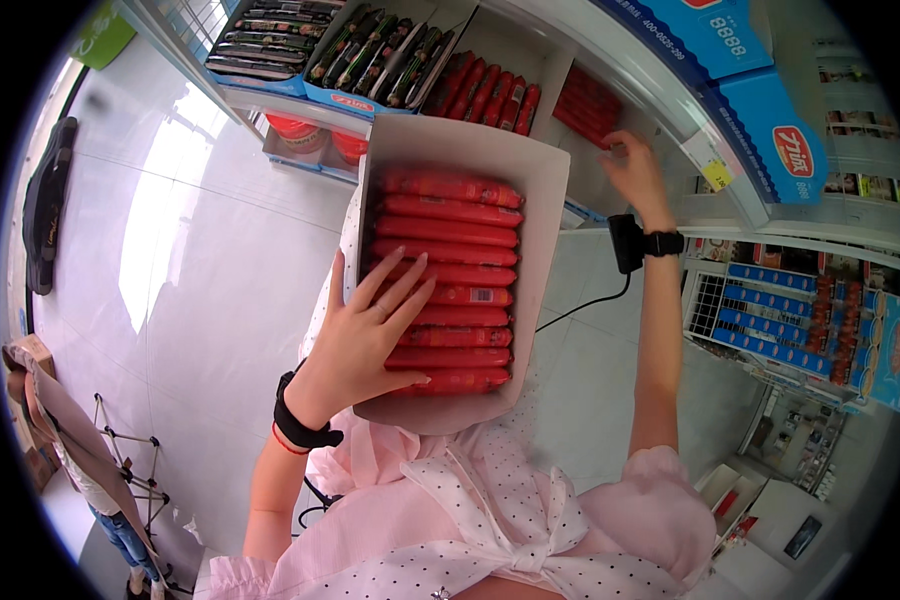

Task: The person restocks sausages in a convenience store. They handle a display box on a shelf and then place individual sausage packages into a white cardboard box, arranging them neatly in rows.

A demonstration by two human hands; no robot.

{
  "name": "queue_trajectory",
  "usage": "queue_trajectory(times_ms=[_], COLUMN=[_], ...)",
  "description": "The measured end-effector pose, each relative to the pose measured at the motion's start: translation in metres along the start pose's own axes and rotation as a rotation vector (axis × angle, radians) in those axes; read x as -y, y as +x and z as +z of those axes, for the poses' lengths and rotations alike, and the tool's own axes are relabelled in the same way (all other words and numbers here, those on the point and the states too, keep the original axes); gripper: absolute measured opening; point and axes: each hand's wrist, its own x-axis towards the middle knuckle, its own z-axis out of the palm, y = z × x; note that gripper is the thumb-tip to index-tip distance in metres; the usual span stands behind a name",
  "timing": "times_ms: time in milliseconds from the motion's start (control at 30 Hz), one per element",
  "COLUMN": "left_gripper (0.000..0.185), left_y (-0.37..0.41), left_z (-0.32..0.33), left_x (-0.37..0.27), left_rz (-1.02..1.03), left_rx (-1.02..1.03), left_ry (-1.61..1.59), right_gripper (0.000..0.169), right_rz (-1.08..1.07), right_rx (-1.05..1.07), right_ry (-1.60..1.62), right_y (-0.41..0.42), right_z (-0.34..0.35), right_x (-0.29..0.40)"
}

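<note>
A white cardboard box point(544, 202) holds a column of red-wrapped sausages point(450, 232), held against my front. My left hand point(371, 330) lies spread over the sausages on the box's left side, its fingers apart. At the upper right my right hand point(634, 165) reaches into a shelf compartment, thumb and forefinger at the near corner of a stack of red packets point(589, 105). Whether the fingers grip a packet cannot be made out. Left of that compartment, more red-wrapped sausages point(487, 94) stand in a row.
Boxes of black-wrapped packets point(382, 56) fill the shelf's left part, with red-lidded jars point(296, 131) below. The shelf's front rail point(727, 165) runs beside my right hand. A wire rack point(780, 315) stands right; a person point(82, 465) is at the lower left.
</note>
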Motion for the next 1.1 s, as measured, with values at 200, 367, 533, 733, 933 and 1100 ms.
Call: queue_trajectory(times_ms=[200, 367, 533, 733, 933, 1100], left_gripper=[0.092, 0.088, 0.088, 0.091, 0.093, 0.091], left_y=[0.008, 0.008, 0.009, 0.011, 0.007, 0.008], left_z=[0.002, -0.002, -0.003, -0.004, -0.003, -0.004], left_x=[0.000, 0.002, 0.002, 0.003, 0.004, 0.005], left_rz=[0.013, 0.004, -0.001, 0.015, 0.026, 0.043], left_rx=[0.037, 0.004, 0.015, 0.013, 0.024, 0.020], left_ry=[-0.075, -0.093, -0.100, -0.113, -0.125, -0.150], right_gripper=[0.063, 0.079, 0.085, 0.094, 0.083, 0.059], right_rz=[0.110, 0.079, 0.152, 0.246, 0.310, 0.341], right_rx=[0.246, 0.208, 0.242, 0.287, 0.260, 0.245], right_ry=[-0.306, -0.399, -0.381, -0.311, -0.266, -0.276], right_y=[0.078, 0.102, 0.104, 0.096, 0.083, 0.074], right_z=[0.084, 0.103, 0.101, 0.093, 0.097, 0.079], right_x=[-0.122, -0.116, -0.112, -0.095, -0.087, -0.094])
